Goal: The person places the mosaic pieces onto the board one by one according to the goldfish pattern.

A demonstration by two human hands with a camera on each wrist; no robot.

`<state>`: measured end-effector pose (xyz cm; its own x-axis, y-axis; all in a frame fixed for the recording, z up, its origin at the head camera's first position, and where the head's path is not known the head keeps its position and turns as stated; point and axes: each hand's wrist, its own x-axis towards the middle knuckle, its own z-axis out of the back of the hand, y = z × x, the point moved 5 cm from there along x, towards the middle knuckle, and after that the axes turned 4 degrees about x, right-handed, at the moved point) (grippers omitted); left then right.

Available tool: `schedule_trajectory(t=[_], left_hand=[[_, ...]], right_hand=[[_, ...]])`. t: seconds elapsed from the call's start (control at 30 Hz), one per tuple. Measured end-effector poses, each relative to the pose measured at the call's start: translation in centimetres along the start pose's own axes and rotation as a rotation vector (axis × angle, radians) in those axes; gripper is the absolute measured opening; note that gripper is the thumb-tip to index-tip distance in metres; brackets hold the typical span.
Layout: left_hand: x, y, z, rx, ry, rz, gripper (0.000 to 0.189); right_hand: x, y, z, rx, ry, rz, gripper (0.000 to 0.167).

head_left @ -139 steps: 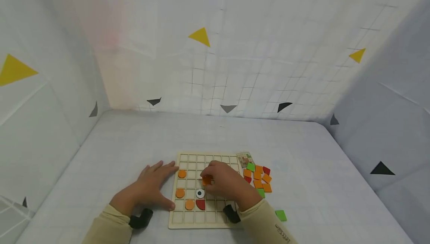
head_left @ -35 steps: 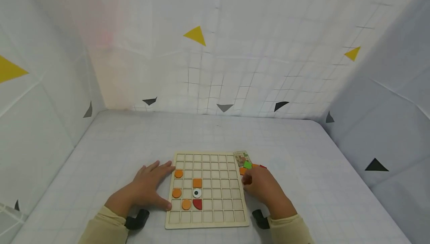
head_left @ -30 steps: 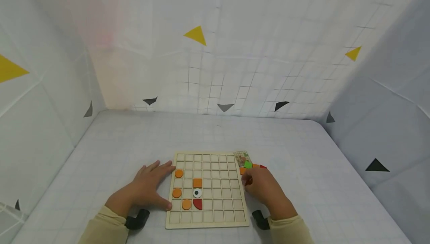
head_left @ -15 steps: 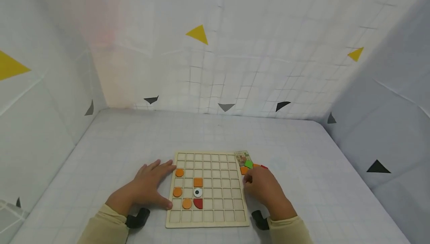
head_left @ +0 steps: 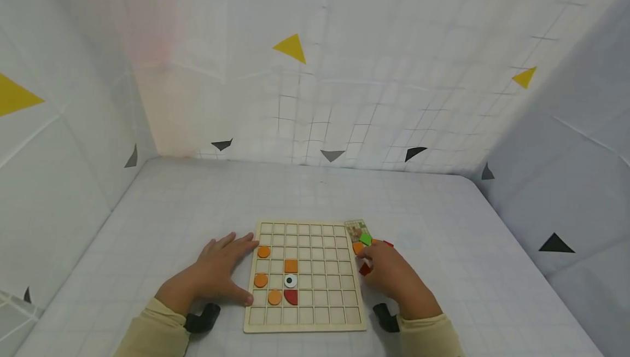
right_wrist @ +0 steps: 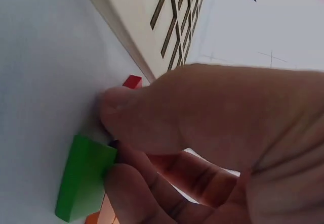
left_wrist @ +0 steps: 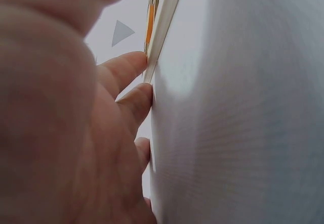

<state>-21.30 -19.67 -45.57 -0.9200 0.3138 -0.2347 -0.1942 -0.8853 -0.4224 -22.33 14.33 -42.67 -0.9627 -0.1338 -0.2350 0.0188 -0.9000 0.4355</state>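
In the head view a square wooden grid board (head_left: 325, 298) lies on the table. Three orange round tiles (head_left: 261, 280), an orange square tile (head_left: 291, 265), a white eye tile (head_left: 290, 280) and a red quarter-round tile (head_left: 291, 297) sit in its cells. My left hand (head_left: 211, 272) is spread, its thumb and fingertips against the board's left edge. Right of the board, my right hand (head_left: 394, 278) bends its fingers over loose tiles. A red tile (head_left: 365, 269) shows by its thumb and forefinger; whether it is pinched is unclear. Fingers nearly touch a green tile (right_wrist: 83, 181) in the right wrist view.
A small printed pattern card (head_left: 354, 229) lies at the board's upper right corner, partly under a green tile (head_left: 366, 239). Beside that is an orange tile (head_left: 358, 247). My right hand covers other loose tiles. White sheets enclose the white table (head_left: 236, 193).
Since the earliest frame, my right hand has left the orange square in the board and moved right to the loose tiles. Lately its fingers have parted slightly, revealing a red tile. My left hand stays put.
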Motion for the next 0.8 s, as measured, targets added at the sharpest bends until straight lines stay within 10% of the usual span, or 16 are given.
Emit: schedule_trajectory(t=[0.8], left_hand=[[0.2,0.28,-0.16,-0.011,-0.004,0.009,0.12]], right_hand=[[0.11,-0.45,-0.1,-0.017,-0.003,-0.024,0.006]])
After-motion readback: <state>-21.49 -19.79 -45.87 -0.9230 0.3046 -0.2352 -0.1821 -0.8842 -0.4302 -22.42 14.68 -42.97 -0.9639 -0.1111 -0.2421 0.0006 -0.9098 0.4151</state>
